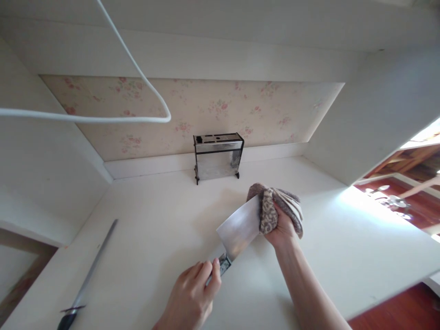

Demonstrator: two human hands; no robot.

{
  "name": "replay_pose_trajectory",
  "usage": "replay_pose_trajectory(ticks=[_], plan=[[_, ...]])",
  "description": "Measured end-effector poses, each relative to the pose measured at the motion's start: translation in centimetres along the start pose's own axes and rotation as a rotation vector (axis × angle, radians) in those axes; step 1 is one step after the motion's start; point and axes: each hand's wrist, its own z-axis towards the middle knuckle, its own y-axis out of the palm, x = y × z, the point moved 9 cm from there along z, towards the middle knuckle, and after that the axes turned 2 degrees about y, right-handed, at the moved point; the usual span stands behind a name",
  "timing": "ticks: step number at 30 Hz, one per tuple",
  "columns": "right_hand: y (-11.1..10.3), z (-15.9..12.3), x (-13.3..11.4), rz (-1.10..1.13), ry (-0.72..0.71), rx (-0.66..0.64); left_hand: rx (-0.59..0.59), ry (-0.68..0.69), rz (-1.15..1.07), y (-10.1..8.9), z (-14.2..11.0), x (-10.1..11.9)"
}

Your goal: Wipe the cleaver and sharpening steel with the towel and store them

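My left hand [194, 293] is closed around the dark patterned handle of a cleaver [239, 227]. The wide steel blade slants up and to the right above the white surface. My right hand [282, 227] grips a folded brown and cream patterned cloth [270, 215], which wraps over the far end of the blade. That end of the blade is hidden under the cloth. Behind the blade stands a metal knife block [220, 158] with black edges and slots in its top. At the left lies a honing steel [94, 270] with a black handle, apart from both hands.
The white countertop [154, 215] sits in a recess with side panels and a floral back wall [220, 107]. A white cable [137, 120] hangs across the upper left. Beyond the right edge shows a reddish wooden floor [392, 307].
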Motion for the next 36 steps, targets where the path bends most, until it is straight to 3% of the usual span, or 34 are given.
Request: replay_pose_trajectory(ticks=[3, 6, 13, 23, 31, 36], plan=[[-2.6, 0.6, -2.1, 0.196, 0.081, 0.189, 0.042, -0.130, -0.058, 0.1, -0.7, -1.5], [-4.1, 0.2, -4.0, 0.254, 0.068, 0.255, 0.100, -0.281, -0.091, 0.1, -0.8, -2.5], [-4.4, -1.0, -3.9, 0.235, 0.057, 0.117, 0.004, -0.536, -0.236, 1.6, 1.2, -0.9], [-2.6, -3.2, -1.6, 0.213, 0.175, -0.031, -0.158, -0.596, -0.128, 4.7, 3.5, 2.2], [-2.1, -3.9, -0.2, 0.238, 0.308, -0.055, -0.261, -0.689, -0.066, 6.4, 3.9, 2.5], [-1.8, -4.1, -0.2, 0.195, 0.281, -0.089, -0.426, -0.792, 0.058, 5.8, 4.3, 1.7]])
